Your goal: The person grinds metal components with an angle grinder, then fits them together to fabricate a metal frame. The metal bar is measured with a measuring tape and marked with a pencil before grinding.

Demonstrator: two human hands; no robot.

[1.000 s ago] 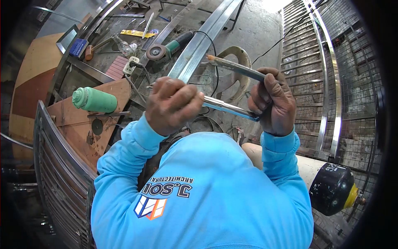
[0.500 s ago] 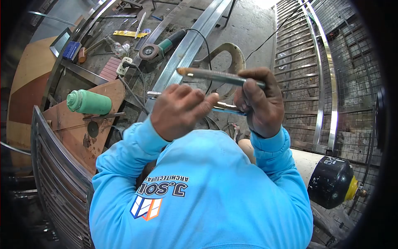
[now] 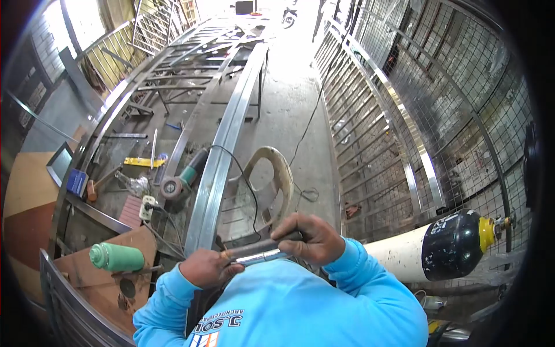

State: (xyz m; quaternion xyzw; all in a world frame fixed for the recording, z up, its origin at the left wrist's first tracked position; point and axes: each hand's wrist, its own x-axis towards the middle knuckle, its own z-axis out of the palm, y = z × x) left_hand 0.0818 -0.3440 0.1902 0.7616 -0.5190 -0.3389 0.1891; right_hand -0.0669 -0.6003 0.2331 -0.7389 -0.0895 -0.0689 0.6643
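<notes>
A dark rod [image 3: 260, 248] with an orange-brown left end lies slantwise in front of my chest, close to the blue sleeves. Just beneath it and nearly parallel runs a shiny metal tube [image 3: 263, 257]. My left hand [image 3: 202, 268] is closed at the left end of the pair, its fingertips partly hidden. At the other end, my right hand [image 3: 315, 238] pinches the dark rod between thumb and fingers. Beyond the hands, long steel profiles [image 3: 231, 139] stretch away, and a worn plastic chair [image 3: 284, 185] stands beside them.
An angle grinder [image 3: 186, 176] rests left of the profiles, near a power strip [image 3: 148, 208]. A green bottle [image 3: 118, 257] is on a brown board [image 3: 147, 240]. At right are a gas cylinder [image 3: 399, 254] and a metal railing [image 3: 370, 115] against wire mesh. A cable crosses the floor.
My head view has tilted up, showing more of the workshop. The hands now sit lower, near my chest, and the rod has come down close against the shiny tube.
</notes>
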